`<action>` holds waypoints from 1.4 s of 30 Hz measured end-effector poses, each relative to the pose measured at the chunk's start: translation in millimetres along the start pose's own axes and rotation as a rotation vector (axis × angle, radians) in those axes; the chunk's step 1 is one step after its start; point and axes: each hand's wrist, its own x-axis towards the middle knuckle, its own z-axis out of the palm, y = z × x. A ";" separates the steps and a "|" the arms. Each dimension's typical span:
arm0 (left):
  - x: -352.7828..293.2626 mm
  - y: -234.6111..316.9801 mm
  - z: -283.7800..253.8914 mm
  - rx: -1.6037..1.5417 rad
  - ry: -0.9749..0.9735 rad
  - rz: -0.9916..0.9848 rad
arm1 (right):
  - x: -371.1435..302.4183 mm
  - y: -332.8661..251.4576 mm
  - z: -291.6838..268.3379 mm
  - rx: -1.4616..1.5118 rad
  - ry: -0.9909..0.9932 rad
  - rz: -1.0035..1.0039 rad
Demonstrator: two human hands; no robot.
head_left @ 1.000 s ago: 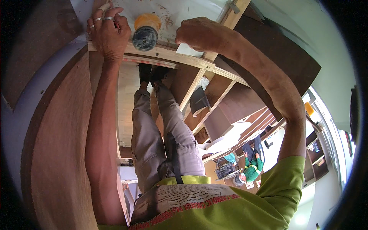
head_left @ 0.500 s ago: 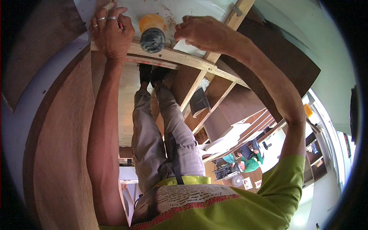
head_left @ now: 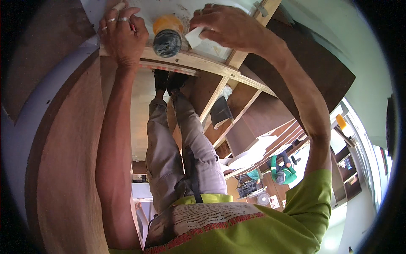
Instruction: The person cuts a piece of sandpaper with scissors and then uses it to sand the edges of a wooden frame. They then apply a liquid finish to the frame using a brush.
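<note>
Near the top, my left hand (head_left: 124, 36) is closed beside the wooden beam, rings on its fingers. A bit of red shows between the fingers, but I cannot make out what it holds. To the right, my right hand (head_left: 230, 26) grips a small white flat piece (head_left: 194, 38) over a pale, brown-smudged surface (head_left: 211, 48); its far fingers are partly hidden. Between my hands, closest to the left one, stands an orange container (head_left: 168, 23) with a dark, white-smeared round end (head_left: 167, 43) toward me.
A wooden beam (head_left: 190, 60) crosses below my hands, joined to a frame of slats (head_left: 237, 122). A curved brown panel (head_left: 67, 152) rises on the left, a dark board (head_left: 304, 78) on the right. Far below, a person in green (head_left: 284, 171) is beside a fan (head_left: 262, 198).
My right hand has shifted slightly up and left, and more of the white piece shows, tilted. My left hand stays put. The person in green has changed posture.
</note>
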 end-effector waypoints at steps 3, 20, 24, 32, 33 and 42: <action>-0.8 -1.7 -1.1 0.040 -0.004 -0.025 | -10.1 -5.4 -12.6 0.009 -0.094 0.090; 3.2 7.2 1.2 0.060 0.036 -0.062 | -28.5 7.3 4.4 0.058 -0.243 0.005; 1.0 4.5 2.7 0.033 0.048 -0.012 | -24.8 1.5 16.0 -0.026 -0.258 -0.008; 2.7 8.5 -4.4 0.027 0.031 -0.044 | -8.2 -5.9 25.5 -0.085 -0.285 -0.064; 2.7 6.6 -1.4 0.020 0.051 -0.039 | -6.4 -5.5 25.5 -0.085 -0.289 -0.071; 1.1 0.0 3.9 0.057 0.025 0.005 | -3.6 -6.2 17.2 -0.060 -0.228 -0.035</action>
